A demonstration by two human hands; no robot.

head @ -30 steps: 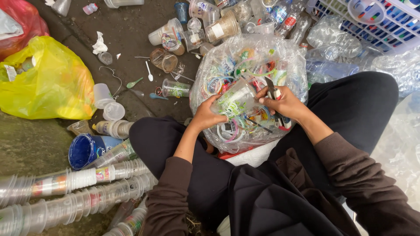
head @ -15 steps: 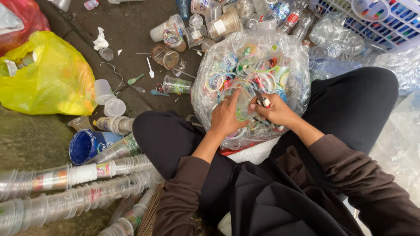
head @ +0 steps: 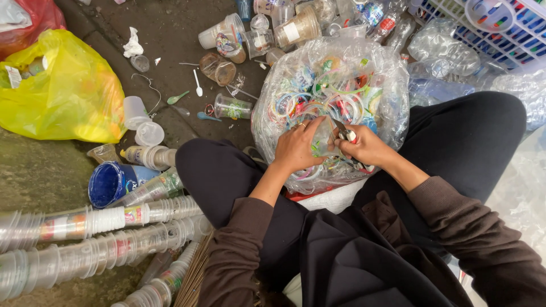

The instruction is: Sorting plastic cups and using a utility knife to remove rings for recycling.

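Seated sorter seen from above, hands working over a bag of plastic scraps.

Far left — a yellow bag (head: 62, 94) lies on the ground, with a blue tub (head: 111, 183) and long nested stacks of clear cups (head: 96, 241) laid on their sides near the left knee; laid flat, the stacks stay together within arm's reach. Loose cups (head: 219, 67) and spoons lie scattered on the ground beyond.

Centre — a clear bag (head: 273, 122) full of coloured plastic rings sits between the knees, mouth open upward, so that both hands work directly above it. The left hand (head: 297, 149) curls its fingers around a clear cup (head: 323, 139), steadying it from the left side; the cup sits between the two hands, over the bag's opening, partly hidden by the fingers.

Right of centre — the right hand (head: 368, 149) is closed around a small dark tool (head: 344, 133), apparently cutters, whose tip meets the cup's edge just beside the left fingertips. Whether its blades are closed cannot be told.

Far right — crushed clear bottles (head: 438, 54) and a white basket (head: 489, 23) lie well apart from the hands.
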